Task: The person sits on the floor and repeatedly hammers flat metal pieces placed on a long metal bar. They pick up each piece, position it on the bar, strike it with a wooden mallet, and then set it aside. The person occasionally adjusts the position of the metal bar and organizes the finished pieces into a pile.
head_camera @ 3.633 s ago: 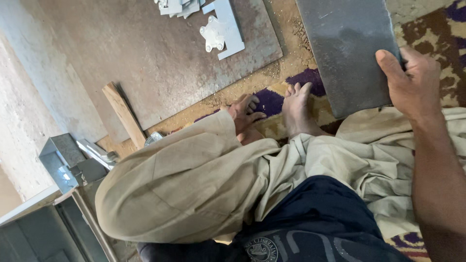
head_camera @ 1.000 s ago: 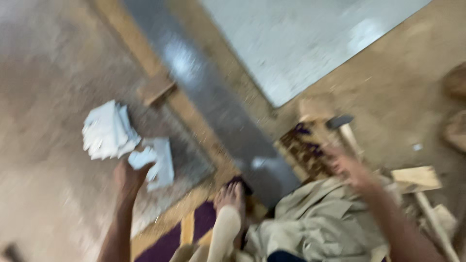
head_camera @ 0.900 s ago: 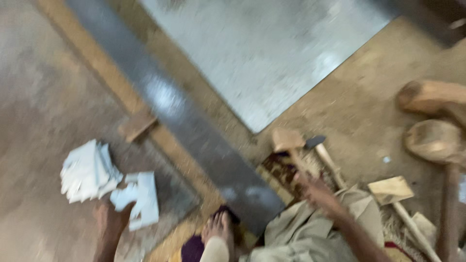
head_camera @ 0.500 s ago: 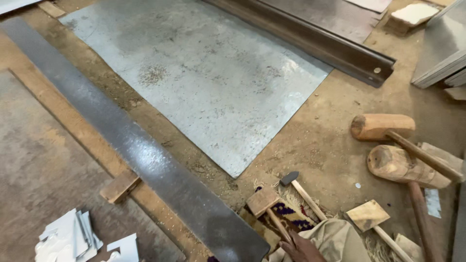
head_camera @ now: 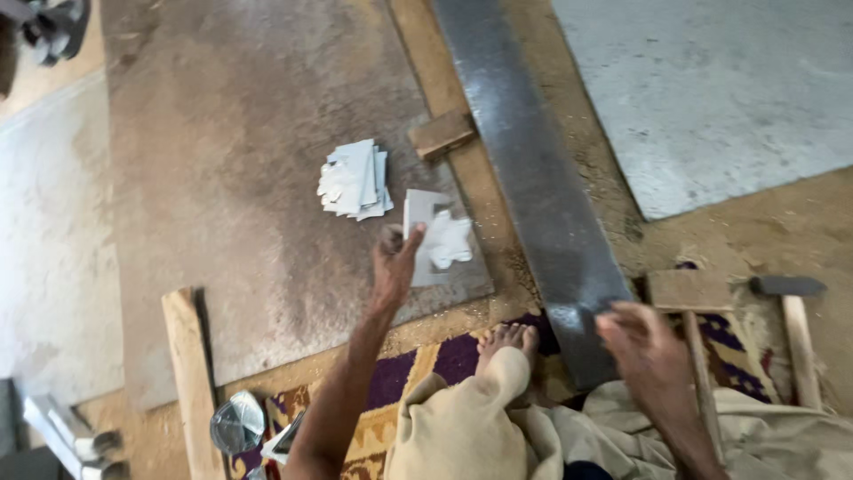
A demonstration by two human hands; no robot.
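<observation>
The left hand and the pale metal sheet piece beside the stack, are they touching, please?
Touching: the head view shows the left hand with its fingers on the edge of the pale sheet piece.

Flat pale metal cutouts (head_camera: 435, 238) on plate
</observation>
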